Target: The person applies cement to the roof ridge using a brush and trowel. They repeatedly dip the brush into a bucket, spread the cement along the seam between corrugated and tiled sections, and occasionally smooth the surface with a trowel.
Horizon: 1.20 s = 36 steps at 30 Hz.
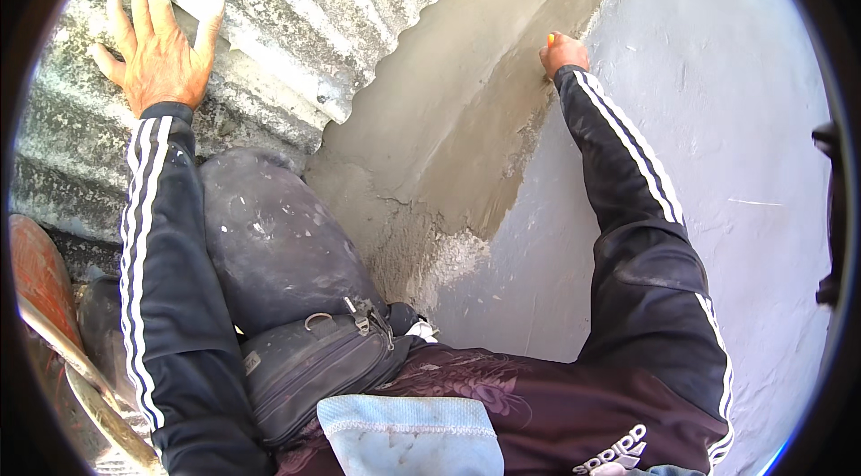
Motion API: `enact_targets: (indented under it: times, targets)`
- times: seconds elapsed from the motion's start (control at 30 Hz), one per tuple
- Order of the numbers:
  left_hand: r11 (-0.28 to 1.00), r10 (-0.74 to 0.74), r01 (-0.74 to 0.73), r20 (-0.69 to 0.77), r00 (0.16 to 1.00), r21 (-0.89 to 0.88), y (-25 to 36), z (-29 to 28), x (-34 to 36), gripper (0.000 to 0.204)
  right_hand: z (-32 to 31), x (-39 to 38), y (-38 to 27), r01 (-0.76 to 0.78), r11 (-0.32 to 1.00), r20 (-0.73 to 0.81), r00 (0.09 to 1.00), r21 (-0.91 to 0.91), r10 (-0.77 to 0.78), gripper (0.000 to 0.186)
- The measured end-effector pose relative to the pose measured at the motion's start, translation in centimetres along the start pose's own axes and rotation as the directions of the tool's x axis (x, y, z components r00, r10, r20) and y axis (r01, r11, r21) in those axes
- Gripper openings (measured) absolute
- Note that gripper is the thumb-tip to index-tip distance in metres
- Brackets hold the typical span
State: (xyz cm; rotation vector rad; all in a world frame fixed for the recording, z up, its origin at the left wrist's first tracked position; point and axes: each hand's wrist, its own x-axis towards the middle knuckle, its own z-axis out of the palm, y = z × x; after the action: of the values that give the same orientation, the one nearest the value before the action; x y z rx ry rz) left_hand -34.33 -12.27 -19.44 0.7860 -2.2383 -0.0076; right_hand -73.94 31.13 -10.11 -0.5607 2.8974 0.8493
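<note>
My left hand (166,59) is spread flat on a corrugated roofing sheet (305,1), fingers apart, holding nothing. Farther off on the right, my right hand (565,55) is closed in a fist round something with a yellow end (551,38), which looks like a handle; the rest of it is hidden by the hand. This fist is at a band of damp, darker mortar (484,135), where it meets the smooth grey wall surface (717,99). Lower down, the mortar ends in a rough, crumbly patch (457,256).
The sheet's wavy, broken edge (336,104) runs beside the mortar. My bent knee (269,225) in dusty dark trousers rests near it, with a black waist bag (314,368) below. A worn orange-red object (40,279) and a curved pale strip (67,350) are at the far left.
</note>
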Motion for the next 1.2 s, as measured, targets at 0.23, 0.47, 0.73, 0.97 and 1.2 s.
enact_targets:
  times: [0.23,0.47,0.73,0.97,1.2]
  targets:
    - [0.998,-0.020,0.020,0.009,1.000,-0.052,0.2,-0.2,-0.2,0.096,0.9,-6.8,-4.8,0.150,0.988,0.402,0.908,-0.043,-0.120,0.037]
    - [0.997,-0.045,0.045,0.006,0.999,-0.066,0.3,-0.4,0.0,0.094,0.2,-6.3,-4.6,-0.118,0.986,0.601,0.799,0.115,0.026,0.033]
    - [0.995,-0.039,0.038,-0.013,0.999,-0.091,0.4,-0.5,0.0,0.093,1.1,-4.4,-1.6,0.077,0.997,0.057,0.995,0.017,-0.078,0.035]
    - [0.995,-0.042,0.040,-0.018,0.999,-0.093,0.4,-0.3,0.0,0.093,-0.5,-9.7,-6.4,0.098,0.994,0.614,0.782,0.041,-0.102,0.026]
    - [0.994,-0.042,0.039,-0.025,0.999,-0.097,0.5,-0.4,-0.1,0.094,-0.7,-8.9,-6.0,-0.097,0.985,0.759,0.650,0.146,-0.048,0.023]
